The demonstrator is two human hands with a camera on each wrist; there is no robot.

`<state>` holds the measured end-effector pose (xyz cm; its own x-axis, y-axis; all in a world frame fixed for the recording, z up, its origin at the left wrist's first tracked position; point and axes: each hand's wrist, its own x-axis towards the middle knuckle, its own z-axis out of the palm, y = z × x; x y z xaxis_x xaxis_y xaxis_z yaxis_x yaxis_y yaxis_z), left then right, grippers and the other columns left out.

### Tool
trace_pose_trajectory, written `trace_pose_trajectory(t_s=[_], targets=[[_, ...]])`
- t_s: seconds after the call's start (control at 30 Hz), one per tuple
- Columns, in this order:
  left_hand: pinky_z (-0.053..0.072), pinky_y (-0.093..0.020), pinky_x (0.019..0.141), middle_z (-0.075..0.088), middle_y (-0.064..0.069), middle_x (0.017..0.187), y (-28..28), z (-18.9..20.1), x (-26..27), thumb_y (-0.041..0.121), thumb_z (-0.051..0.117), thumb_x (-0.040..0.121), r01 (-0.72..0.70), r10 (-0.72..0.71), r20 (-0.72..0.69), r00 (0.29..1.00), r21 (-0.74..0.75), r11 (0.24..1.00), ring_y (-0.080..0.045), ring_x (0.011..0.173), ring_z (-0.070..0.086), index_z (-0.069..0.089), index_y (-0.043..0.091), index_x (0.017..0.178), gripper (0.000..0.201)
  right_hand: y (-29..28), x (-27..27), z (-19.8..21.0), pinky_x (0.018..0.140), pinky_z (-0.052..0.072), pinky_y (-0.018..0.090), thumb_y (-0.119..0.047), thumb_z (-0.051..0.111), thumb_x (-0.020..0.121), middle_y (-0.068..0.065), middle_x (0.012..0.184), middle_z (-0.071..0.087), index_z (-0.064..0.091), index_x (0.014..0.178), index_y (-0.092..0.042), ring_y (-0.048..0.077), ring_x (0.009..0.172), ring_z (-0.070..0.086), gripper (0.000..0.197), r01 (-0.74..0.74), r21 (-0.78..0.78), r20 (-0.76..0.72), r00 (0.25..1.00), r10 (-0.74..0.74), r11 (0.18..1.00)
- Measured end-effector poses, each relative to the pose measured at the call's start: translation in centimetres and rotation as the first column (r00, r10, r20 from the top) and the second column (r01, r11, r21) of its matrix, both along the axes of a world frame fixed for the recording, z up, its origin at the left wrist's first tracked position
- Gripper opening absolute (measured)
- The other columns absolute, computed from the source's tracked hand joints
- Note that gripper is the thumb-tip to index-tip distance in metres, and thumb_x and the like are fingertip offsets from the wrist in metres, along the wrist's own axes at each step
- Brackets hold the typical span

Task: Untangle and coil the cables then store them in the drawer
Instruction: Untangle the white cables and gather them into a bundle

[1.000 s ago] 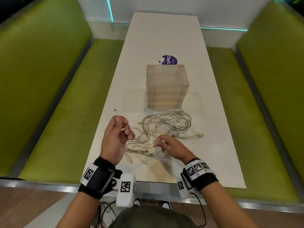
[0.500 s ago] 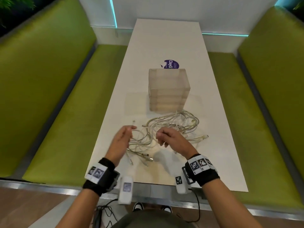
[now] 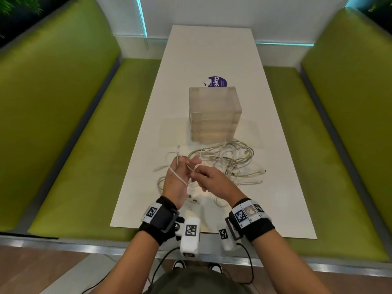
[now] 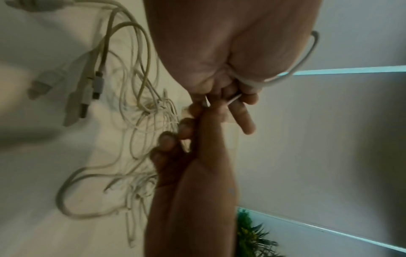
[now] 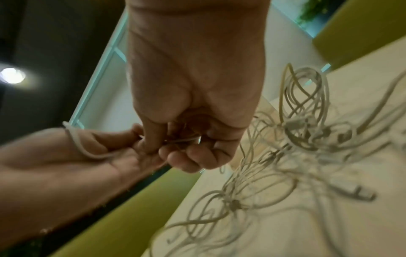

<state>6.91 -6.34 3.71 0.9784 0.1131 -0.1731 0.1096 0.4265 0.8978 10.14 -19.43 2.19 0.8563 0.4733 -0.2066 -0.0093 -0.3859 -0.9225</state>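
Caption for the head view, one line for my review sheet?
Left hand wrapped by a white cable the right hand pinches, above the tangled cables before closed drawers.

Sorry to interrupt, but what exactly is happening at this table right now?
A person is coiling one white cable around the left hand, while the right hand pinches and feeds it. The other cables lie in a tangle on the table, in front of the drawer unit, whose drawers are shut.
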Motion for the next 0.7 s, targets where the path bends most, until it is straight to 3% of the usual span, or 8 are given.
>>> trace_pose_trajectory(t_s=[0.03,0.1,0.17,0.27,0.4,0.5,0.6,0.7], targets=[[0.049,-0.038,0.092,0.07,-0.001,0.074,0.5,0.6,0.2,0.021,0.028,0.104,-0.013,0.014,0.015,1.0,-0.09,0.996,-0.026,0.109,0.063,0.046,0.012,0.082,0.03,-0.4,0.2,-0.4,0.054,0.04,0.015,-0.028,0.052,0.096,-0.007,0.065,0.053,0.061,0.085,-0.004,0.008,0.052,0.048,0.028,-0.026,-0.073,0.018,0.999,0.027,0.997],[0.054,-0.034,0.086,0.056,0.003,0.056,1.9,1.9,0.4,0.019,0.028,0.105,-0.051,0.06,0.044,0.997,-0.193,0.98,-0.021,0.083,0.069,0.046,0.013,0.081,0.031,-1.7,0.5,-1.5,0.057,0.042,0.018,-0.021,0.047,0.098,-0.007,0.072,0.054,0.06,0.082,-0.008,0.007,0.054,0.05,0.025,-0.024,-0.158,0.038,0.999,0.03,0.987],[0.054,-0.027,0.065,0.045,0.006,0.049,3.4,3.0,0.7,0.019,0.029,0.105,-0.105,0.117,0.044,0.992,-0.219,0.97,-0.011,0.052,0.056,0.046,0.014,0.08,0.031,-3.3,0.9,-2.5,0.057,0.042,0.018,-0.015,0.044,0.099,-0.004,0.074,0.054,0.058,0.078,-0.011,0.002,0.054,0.05,0.025,0.015,-0.168,0.056,0.998,-0.006,0.986],[0.04,-0.02,0.048,0.036,0.01,0.047,5.8,3.5,0.8,0.021,0.031,0.105,-0.155,0.169,0.063,0.984,-0.187,0.97,-0.006,0.041,0.035,0.046,0.015,0.079,0.031,-4.8,1.6,-2.5,0.055,0.041,0.017,-0.014,0.046,0.098,-0.005,0.075,0.055,0.058,0.074,-0.015,-0.003,0.052,0.049,0.026,0.051,-0.172,0.097,0.995,-0.035,0.984],[0.031,-0.018,0.045,0.034,0.01,0.05,7.3,2.0,0.4,0.025,0.035,0.104,-0.115,0.113,0.027,0.993,0.127,0.985,-0.005,0.043,0.029,0.053,0.012,0.086,0.028,-4.9,2.6,-1.5,0.062,0.043,0.019,-0.013,0.05,0.096,-0.001,0.079,0.059,0.061,0.074,-0.018,-0.002,0.059,0.052,0.025,0.085,-0.121,0.183,0.981,-0.062,0.989],[0.043,-0.013,0.052,0.057,0.009,0.071,5.4,0.4,-0.2,0.017,0.044,0.101,0.091,-0.077,-0.051,0.996,0.417,0.905,-0.001,0.057,0.053,0.061,0.002,0.109,0.024,-3.2,2.4,0.2,0.061,0.041,0.018,-0.015,0.05,0.096,-0.006,0.069,0.055,0.064,0.076,-0.016,-0.001,0.059,0.048,0.025,0.066,-0.078,0.232,0.972,-0.046,0.995],[0.051,-0.019,0.083,0.071,0.0,0.104,2.5,-0.4,-0.8,0.02,0.06,0.09,0.2,-0.199,-0.053,0.979,0.475,0.857,-0.01,0.096,0.066,0.065,0.017,0.114,0.025,-0.9,1.8,1.7,0.057,0.037,0.017,-0.017,0.049,0.097,-0.011,0.06,0.047,0.059,0.072,-0.022,0.0,0.055,0.044,0.028,-0.023,-0.031,0.25,0.968,0.031,0.999],[0.048,-0.017,0.083,0.072,0.011,0.103,0.8,0.2,-1.2,0.022,0.06,0.09,0.128,-0.14,-0.002,0.99,0.417,0.9,-0.002,0.097,0.066,0.065,0.033,0.109,0.023,-0.3,1.7,2.3,0.054,0.034,0.019,-0.019,0.046,0.099,-0.009,0.057,0.044,0.052,0.068,-0.018,0.0,0.05,0.04,0.032,-0.025,-0.01,0.204,0.979,0.027,1.0]])
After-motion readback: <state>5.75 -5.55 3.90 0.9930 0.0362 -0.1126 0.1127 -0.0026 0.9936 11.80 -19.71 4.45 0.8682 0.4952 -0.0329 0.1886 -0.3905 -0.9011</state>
